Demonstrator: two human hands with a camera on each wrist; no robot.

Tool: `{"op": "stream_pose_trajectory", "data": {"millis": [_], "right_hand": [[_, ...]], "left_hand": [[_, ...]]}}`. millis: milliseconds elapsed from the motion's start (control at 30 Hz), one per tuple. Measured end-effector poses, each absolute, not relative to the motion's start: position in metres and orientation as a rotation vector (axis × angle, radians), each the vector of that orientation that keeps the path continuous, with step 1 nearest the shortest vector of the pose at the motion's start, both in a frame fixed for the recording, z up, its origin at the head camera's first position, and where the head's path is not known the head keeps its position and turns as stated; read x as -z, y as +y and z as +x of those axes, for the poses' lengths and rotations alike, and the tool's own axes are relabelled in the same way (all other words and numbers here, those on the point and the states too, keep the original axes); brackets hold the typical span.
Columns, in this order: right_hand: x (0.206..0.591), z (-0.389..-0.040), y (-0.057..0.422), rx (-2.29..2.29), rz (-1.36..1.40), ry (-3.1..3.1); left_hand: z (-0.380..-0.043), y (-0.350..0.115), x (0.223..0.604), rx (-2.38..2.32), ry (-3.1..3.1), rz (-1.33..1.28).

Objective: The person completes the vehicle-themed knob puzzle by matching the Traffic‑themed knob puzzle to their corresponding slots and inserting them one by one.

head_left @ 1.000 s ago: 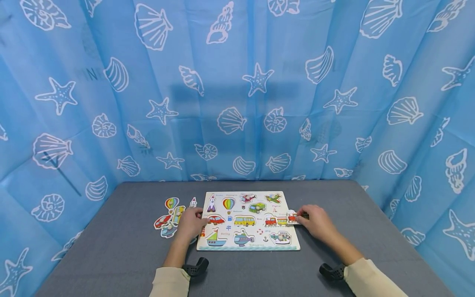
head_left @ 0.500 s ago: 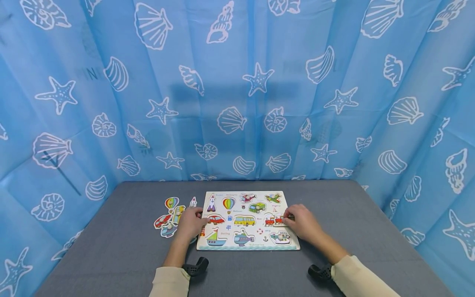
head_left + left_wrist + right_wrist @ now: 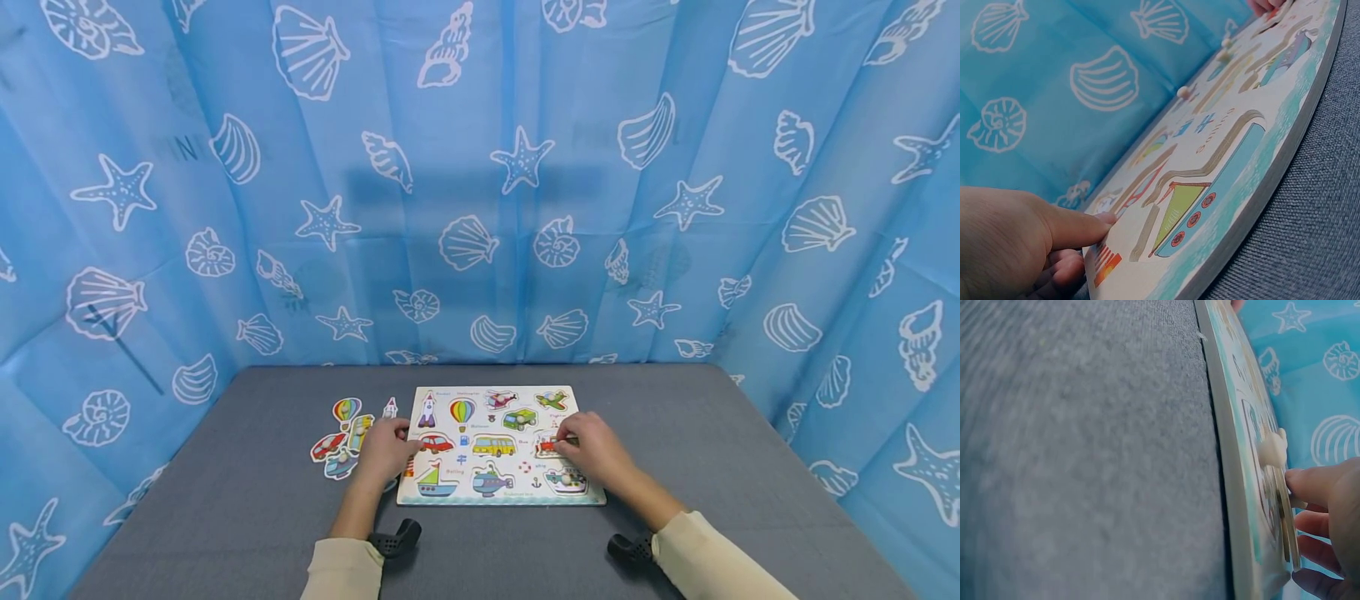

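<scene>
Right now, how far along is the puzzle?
Looks done: helicopter, plane, truck and ship pieces look set in the board.
In hand: the right hand holds the train at its slot, apparently not flat yet; the left hand grips the board's left edge.
Left: rocket, balloon, car, bus and a blue piece lie loose; the sailboat slot is also unfilled.

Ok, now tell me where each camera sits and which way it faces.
Head: on the head, facing forward and down at the puzzle board and blue curtain; left hand, right hand and sleeves show.
Left wrist: on that wrist, facing across the puzzle board; the left hand shows large.
Right wrist: on that wrist, facing along the puzzle board's near edge; the right hand shows at a puzzle piece.
Shared: both wrist views show the puzzle board and blue curtain.
</scene>
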State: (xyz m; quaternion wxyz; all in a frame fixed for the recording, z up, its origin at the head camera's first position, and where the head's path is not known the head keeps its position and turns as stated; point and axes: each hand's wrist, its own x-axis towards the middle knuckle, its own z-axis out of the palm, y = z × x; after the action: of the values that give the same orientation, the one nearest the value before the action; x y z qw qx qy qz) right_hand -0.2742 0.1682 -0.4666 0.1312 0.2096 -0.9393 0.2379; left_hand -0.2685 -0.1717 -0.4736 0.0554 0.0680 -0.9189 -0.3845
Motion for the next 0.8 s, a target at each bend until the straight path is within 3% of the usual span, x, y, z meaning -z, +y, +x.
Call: {"op": "stream_pose_trajectory", "data": {"millis": [800], "right_hand": [[0.4694, -0.2760, 0.1588, -0.681, 0.618, -2.720]], "left_hand": [[-0.2699, -0.1728, 0.4751, 1.175, -2.775, 0.179]]}}
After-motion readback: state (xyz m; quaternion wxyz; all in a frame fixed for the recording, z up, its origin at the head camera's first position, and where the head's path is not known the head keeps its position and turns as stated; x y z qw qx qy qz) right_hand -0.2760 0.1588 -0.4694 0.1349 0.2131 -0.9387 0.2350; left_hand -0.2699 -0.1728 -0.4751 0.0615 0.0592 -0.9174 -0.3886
